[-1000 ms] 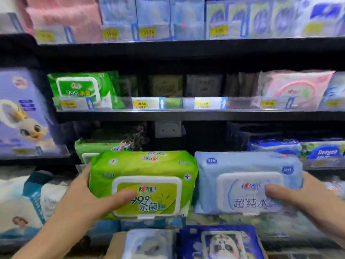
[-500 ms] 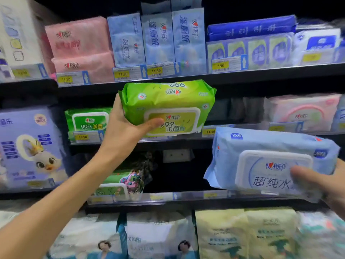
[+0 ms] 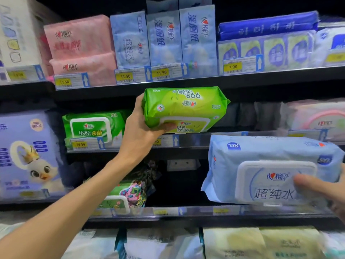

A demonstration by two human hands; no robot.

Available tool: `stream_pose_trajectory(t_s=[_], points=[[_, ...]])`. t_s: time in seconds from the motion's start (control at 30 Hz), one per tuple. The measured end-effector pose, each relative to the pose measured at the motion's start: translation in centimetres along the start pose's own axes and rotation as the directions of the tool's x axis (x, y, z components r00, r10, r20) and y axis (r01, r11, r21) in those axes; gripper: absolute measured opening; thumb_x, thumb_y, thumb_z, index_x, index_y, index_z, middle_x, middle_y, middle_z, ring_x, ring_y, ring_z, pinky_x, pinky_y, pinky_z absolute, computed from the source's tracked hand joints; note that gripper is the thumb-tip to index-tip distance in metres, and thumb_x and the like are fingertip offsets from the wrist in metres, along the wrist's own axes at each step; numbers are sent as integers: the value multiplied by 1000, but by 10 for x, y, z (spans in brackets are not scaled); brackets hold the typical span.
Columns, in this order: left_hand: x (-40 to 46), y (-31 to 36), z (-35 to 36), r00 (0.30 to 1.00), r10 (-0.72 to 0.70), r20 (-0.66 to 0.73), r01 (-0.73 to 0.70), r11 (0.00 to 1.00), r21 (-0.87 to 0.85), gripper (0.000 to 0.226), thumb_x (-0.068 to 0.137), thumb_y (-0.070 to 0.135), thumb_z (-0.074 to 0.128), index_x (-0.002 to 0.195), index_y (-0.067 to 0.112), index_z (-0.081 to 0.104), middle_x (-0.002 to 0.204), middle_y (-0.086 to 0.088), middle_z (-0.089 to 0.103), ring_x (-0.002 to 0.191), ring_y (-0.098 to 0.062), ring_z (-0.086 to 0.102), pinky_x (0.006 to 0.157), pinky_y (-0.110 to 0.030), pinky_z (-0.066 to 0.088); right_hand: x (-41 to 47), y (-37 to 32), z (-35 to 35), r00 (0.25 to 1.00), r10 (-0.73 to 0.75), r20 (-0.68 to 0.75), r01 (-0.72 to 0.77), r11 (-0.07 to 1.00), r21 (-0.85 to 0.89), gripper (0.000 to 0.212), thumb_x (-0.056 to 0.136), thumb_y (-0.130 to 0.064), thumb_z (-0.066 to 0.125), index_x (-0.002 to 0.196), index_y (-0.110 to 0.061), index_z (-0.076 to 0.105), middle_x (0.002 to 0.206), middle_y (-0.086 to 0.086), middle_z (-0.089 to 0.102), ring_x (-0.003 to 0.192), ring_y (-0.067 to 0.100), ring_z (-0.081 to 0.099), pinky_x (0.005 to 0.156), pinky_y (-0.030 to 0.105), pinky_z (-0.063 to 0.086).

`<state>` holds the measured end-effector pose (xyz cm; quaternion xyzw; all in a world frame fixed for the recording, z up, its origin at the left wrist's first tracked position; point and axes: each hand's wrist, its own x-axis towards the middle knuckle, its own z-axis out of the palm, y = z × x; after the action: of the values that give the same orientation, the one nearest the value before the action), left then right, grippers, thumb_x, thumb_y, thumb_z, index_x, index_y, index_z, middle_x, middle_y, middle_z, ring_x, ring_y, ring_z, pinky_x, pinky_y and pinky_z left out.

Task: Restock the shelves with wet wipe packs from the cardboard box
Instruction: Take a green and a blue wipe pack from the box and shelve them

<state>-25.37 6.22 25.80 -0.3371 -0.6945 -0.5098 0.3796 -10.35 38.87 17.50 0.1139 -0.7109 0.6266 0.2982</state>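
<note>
The shelving (image 3: 205,81) fills the view in dark tiers, each front edge lined with price tags. The step in hand, as I judge it, is seating the green wipe pack on the middle tier, in the dim gap just right of the matching green pack (image 3: 93,126) that already faces out at that shelf's front edge.

The blue wipe pack (image 3: 268,171) is the bigger of the two carried packs as seen here. It hangs in front of the lower tier towards its right end, lid facing out, with the right hand (image 3: 324,191) clenched on its right end, thumb across the lid. It is best kept low and out of the way until the other pack is settled.

The green wipe pack (image 3: 184,109) sits at the mouth of the middle tier, tilted so its top face shows and its lid edge hangs just over the front rail. The left hand (image 3: 141,131) has a firm grip on its left end, thumb under the lid. To do this well, level the pack, slide it straight back past the rail, and turn the lid outward so it matches its neighbour. Keep it clear of the price tag (image 3: 164,141) below, and let go only once the base rests flat on the shelf.

The cardboard box is not in view.
</note>
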Motion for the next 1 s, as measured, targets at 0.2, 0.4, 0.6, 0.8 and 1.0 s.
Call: stream_pose_trajectory(t_s=[0.2, 0.4, 0.6, 0.8, 1.0], points=[[5, -1, -2, 999, 13, 29, -16, 997, 72, 84, 66, 24, 94, 136, 19, 47, 113, 10, 72, 104, 2, 69, 87, -16, 55, -4, -14, -7, 999, 37, 12, -37, 999, 38, 44, 67, -3, 71, 97, -34, 82, 91, 6, 83, 74, 23, 81, 57, 33, 64], [7, -1, -4, 999, 28, 34, -33, 988, 151, 88, 64, 34, 94, 137, 17, 46, 113, 12, 71, 105, 0, 68, 89, -25, 57, 10, -16, -9, 998, 50, 27, -51, 997, 55, 43, 70, -7, 72, 105, -31, 80, 101, 6, 83, 87, 23, 81, 67, 33, 65], [6, 5, -6, 998, 57, 27, -62, 950, 305, 90, 64, 51, 89, 137, 24, 45, 114, 15, 70, 106, -6, 67, 90, -39, 58, 12, -22, -5, 997, 75, 31, -77, 995, 65, 43, 69, -10, 75, 108, -30, 79, 104, 8, 82, 93, 28, 80, 75, 38, 65], [4, 4, -1, 1000, 20, -9, -17, 954, 298, 87, 65, 41, 92, 136, 24, 44, 110, 17, 69, 104, -5, 67, 90, -37, 57, 8, -25, 2, 994, 78, 76, -84, 993, 79, 51, 62, -23, 85, 113, -25, 77, 108, 7, 82, 97, 27, 79, 78, 36, 65], [7, 6, -6, 999, -5, 45, -10, 948, 319, 88, 61, 49, 89, 132, 22, 46, 109, 11, 70, 101, -12, 69, 85, -44, 59, 9, -35, 20, 994, 58, 91, -68, 991, 114, 56, 64, -18, 80, 120, -20, 71, 109, 6, 81, 98, 25, 79, 76, 31, 65]])
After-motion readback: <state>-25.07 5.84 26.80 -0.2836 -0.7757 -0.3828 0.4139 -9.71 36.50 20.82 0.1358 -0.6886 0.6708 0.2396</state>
